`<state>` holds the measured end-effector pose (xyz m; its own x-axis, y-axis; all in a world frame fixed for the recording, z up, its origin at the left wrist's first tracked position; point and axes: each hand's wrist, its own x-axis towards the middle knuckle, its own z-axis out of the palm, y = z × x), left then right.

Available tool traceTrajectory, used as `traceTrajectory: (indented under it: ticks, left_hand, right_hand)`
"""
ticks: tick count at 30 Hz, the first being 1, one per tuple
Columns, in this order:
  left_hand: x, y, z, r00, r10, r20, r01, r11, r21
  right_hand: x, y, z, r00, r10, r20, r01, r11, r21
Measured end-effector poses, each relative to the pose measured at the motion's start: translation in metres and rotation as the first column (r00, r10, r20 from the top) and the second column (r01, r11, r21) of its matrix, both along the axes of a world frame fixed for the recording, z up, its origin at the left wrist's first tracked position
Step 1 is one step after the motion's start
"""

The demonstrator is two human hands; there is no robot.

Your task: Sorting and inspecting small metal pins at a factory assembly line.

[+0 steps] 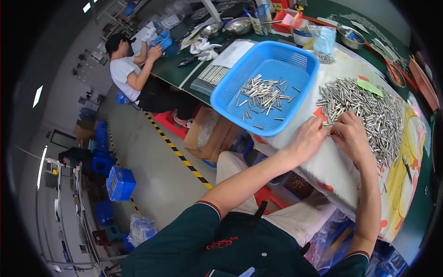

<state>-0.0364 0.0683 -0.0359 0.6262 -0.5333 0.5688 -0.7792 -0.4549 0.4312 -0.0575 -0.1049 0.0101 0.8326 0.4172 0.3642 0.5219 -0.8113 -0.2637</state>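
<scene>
My left hand is closed at the near left edge of a heap of small silvery metal pins, its fingertips pressed together. Close beside it, my right hand is curled in a pinch, with the fingertips of both hands almost meeting. Whatever sits in either pinch is too small and too covered to make out. The heap spreads over a pale cloth, with a green paper slip on top. To the left of the heap, a blue plastic basket holds a smaller batch of similar pins.
Metal bowls, a red bin and a clear bag line the table's far side. A dark-handled tool lies at the right. Another person works at the far left. A cardboard box stands below the basket.
</scene>
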Motion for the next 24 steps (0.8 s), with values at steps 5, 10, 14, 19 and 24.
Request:
traceTrajectory:
  ticks: [5,10,14,19,24]
  left_hand:
    - [-0.007,0.005,0.004,0.997,0.075,0.031,-0.077,0.995,0.063]
    - [-0.006,0.01,0.012,0.984,0.119,0.132,-0.144,0.969,0.202]
    - [0.008,0.012,0.007,0.981,-0.009,0.194,-0.023,0.987,0.162]
    - [0.023,0.012,0.001,0.968,-0.145,0.206,0.124,0.986,0.113]
    - [0.031,0.013,-0.002,0.953,-0.243,0.178,0.225,0.967,0.118]
  right_hand:
    - [-0.002,0.007,-0.003,0.991,-0.022,0.129,0.031,0.997,-0.073]
    - [0.003,0.01,-0.005,0.979,0.001,0.203,0.02,0.995,-0.101]
    - [0.005,0.012,-0.007,0.979,-0.017,0.204,0.04,0.993,-0.111]
    - [0.008,0.009,-0.009,0.982,-0.017,0.188,0.017,1.0,0.001]
    - [0.003,0.001,0.005,1.0,0.001,0.005,-0.001,0.994,0.108]
